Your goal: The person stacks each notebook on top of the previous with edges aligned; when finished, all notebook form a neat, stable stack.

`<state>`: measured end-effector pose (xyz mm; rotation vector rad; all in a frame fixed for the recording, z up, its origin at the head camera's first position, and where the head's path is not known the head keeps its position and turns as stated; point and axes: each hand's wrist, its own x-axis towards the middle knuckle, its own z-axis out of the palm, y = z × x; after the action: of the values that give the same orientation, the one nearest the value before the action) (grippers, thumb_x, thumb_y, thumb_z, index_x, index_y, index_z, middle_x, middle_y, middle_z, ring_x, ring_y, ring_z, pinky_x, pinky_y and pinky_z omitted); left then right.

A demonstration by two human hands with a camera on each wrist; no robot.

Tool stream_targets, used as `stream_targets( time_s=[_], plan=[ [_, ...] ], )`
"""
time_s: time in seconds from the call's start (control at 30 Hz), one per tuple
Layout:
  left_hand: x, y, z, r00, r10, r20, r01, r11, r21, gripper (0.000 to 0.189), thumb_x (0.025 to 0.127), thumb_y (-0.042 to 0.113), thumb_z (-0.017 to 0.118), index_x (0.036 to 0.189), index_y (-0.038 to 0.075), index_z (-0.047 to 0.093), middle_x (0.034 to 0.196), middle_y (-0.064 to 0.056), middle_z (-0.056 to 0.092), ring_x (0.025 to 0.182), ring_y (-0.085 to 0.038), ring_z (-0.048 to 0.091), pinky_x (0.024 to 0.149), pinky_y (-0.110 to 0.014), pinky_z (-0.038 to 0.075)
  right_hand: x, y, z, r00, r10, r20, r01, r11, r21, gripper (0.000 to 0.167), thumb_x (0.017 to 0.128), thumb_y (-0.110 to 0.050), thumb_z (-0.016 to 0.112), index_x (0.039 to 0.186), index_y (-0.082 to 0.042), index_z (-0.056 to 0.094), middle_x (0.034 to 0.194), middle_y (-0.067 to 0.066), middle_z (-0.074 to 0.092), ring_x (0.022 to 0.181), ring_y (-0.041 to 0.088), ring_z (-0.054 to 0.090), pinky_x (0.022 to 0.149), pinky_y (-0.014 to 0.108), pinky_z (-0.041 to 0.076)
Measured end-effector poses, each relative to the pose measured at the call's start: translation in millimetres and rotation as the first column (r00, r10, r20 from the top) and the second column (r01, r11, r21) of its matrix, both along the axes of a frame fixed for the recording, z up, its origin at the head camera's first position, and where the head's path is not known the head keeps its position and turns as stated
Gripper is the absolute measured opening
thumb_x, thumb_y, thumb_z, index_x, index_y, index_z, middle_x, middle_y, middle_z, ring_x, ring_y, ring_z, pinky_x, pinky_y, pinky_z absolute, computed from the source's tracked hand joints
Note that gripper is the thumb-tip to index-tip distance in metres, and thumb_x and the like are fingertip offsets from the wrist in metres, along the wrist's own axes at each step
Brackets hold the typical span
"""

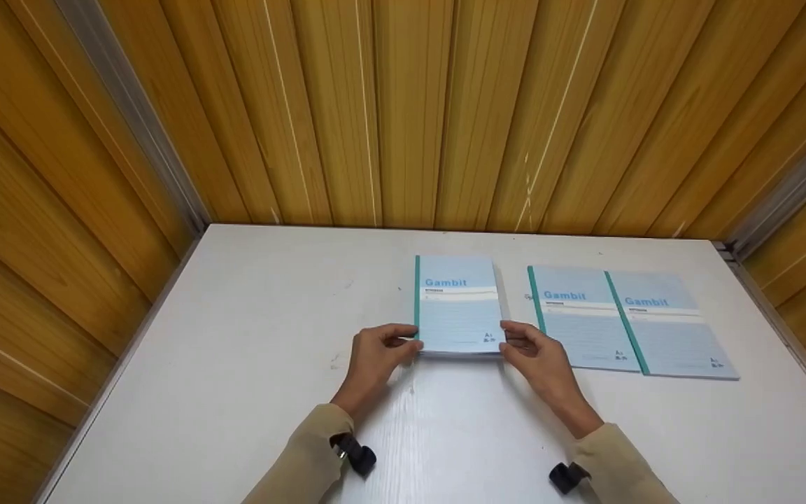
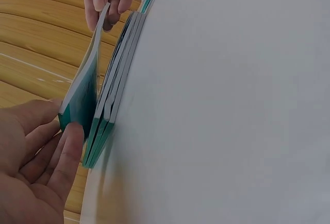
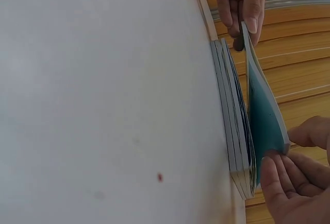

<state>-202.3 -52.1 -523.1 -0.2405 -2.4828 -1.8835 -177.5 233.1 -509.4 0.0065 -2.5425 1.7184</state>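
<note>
A light-blue notebook [image 1: 459, 308] with a green spine and "Gambit" on its cover is held by both hands over a stack of like notebooks [image 2: 116, 74]. My left hand [image 1: 375, 357] pinches its near left corner at the spine. At the near right corner, my right hand [image 1: 539, 360] pinches the other edge. Both wrist views show the held notebook [image 3: 268, 116] tilted, its near edge raised clear of the stack. Whether its far edge touches the stack is hard to tell.
Two more Gambit notebooks lie at the right, a left one [image 1: 588, 329] and a right one [image 1: 679, 336], side by side. They rest on a white table [image 1: 235, 350]. Wood-look panels [image 1: 403, 112] wall the back and sides.
</note>
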Motion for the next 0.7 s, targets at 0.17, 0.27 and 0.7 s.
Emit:
stream_targets(
  time_s=[0.17,0.27,0.7],
  plan=[
    [-2.3,4.5,-1.1,1.000,0.007,-0.016,-0.008,1.000,-0.023,0.018,0.091,0.008,0.085,0.109,0.006,0.083,0.101,-0.003,0.079,0.084,-0.014,0.072,0.071,-0.027,0.060,-0.6,-1.0,1.9,1.000,-0.017,-0.009,0.018,0.998,0.055,0.037,0.100,-0.007,0.075,0.135,0.002,0.069,0.128,0.017,0.070,0.114,0.029,0.067,0.088,0.018,0.054],
    [-2.8,6.9,-2.0,1.000,0.018,-0.016,-0.019,0.999,-0.041,0.017,0.090,0.006,0.085,0.107,0.005,0.083,0.098,-0.003,0.079,0.083,-0.013,0.072,0.071,-0.026,0.060,-1.2,-1.1,2.2,0.999,-0.034,-0.003,0.034,0.996,0.080,0.037,0.099,-0.006,0.075,0.134,0.002,0.069,0.125,0.017,0.071,0.113,0.029,0.067,0.088,0.019,0.055],
    [-2.9,13.5,-1.5,0.997,0.017,-0.069,-0.026,0.992,-0.126,0.020,0.090,0.005,0.085,0.110,0.001,0.081,0.101,-0.008,0.079,0.089,-0.016,0.075,0.080,-0.031,0.062,-3.0,1.7,0.2,0.999,-0.035,-0.021,0.039,0.974,0.222,0.038,0.097,-0.005,0.075,0.134,0.004,0.068,0.118,0.014,0.073,0.107,0.028,0.069,0.090,0.034,0.058]
  ],
)
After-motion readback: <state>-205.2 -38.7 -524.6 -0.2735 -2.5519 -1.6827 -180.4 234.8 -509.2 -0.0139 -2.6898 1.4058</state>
